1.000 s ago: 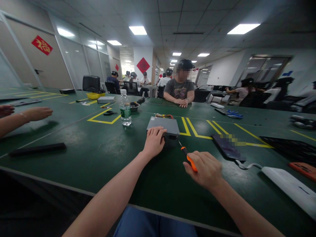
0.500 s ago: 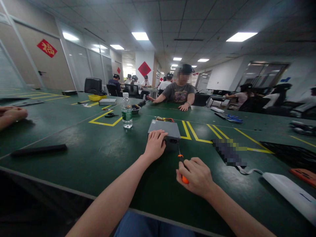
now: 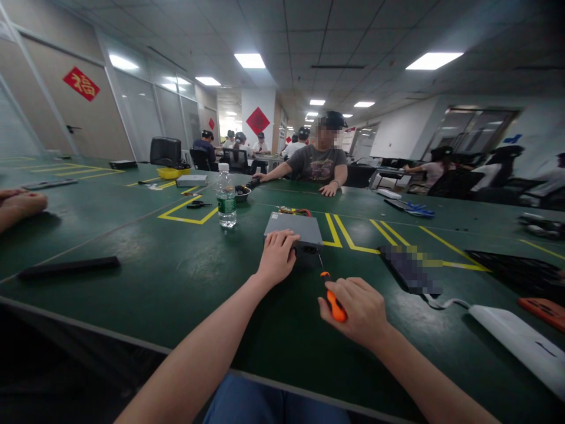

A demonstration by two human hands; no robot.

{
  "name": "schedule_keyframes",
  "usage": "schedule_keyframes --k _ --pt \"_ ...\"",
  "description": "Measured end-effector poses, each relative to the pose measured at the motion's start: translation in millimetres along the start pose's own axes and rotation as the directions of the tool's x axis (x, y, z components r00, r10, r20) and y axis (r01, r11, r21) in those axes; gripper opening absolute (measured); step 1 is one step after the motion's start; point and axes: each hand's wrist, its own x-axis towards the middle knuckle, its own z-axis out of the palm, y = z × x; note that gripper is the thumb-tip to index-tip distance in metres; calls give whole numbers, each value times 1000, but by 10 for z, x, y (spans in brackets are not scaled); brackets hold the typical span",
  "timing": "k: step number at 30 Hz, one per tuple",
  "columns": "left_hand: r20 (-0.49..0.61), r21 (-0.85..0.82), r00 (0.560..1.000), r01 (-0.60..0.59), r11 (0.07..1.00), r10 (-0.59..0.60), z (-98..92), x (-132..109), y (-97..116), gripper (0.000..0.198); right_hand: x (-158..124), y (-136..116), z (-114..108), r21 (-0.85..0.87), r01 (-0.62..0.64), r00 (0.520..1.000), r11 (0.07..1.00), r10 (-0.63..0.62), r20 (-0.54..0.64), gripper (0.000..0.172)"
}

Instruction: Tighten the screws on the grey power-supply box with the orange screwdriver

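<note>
A grey metal computer power supply unit (image 3: 304, 226) sits on the green table, its black socket facing me and coloured cables at its far side. My left hand (image 3: 277, 257) grips its near left corner, fingers over the top and thumb against the front face. In my right hand (image 3: 358, 310) is an orange and black screwdriver (image 3: 336, 307), held by the handle. Its thin shaft points up at the unit's front right corner, below the socket; whether the tip touches a screw is too small to tell.
A water bottle (image 3: 226, 203) and a bowl (image 3: 242, 193) stand beyond, left of the unit. A black bar (image 3: 70, 268) lies at left. To the right are a phone (image 3: 408, 271) and a white power bank (image 3: 518, 341) joined by a cable. A person (image 3: 320, 162) sits opposite.
My right hand has drawn slightly right, and its grip on the screwdriver has loosened and turned, showing more of the orange handle. The person opposite now reaches a dark object near the bowl.
</note>
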Motion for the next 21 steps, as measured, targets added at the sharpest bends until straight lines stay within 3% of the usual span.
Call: schedule_keyframes --k 4,9,11,15,17,21 --pt "5 7 1000 -3 1000 3 3 1 0 34 8 4 -28 -45 7 998 999 -9 -55 17" --pt "-2 3 1000 -6 1000 6 8 -1 -9 34 34 32 -89 -160 -13 992 987 -7 -122 5" --pt "-8 2 1000 -9 1000 9 8 -3 -12 34 30 40 -108 -199 21 992 980 -45 -120 8" --pt "-8 2 1000 -12 1000 12 11 -3 -14 34 13 -18 -137 -233 94 994 968 -104 -31 8" --pt "-7 0 1000 -13 1000 13 15 -3 -15 35 -2 -89 -145 -256 80 997 963 -73 38 6" --pt "-7 -4 1000 -11 1000 11 21 -4 -19 35 -49 -231 -143 -340 34 986 940 24 166 21"
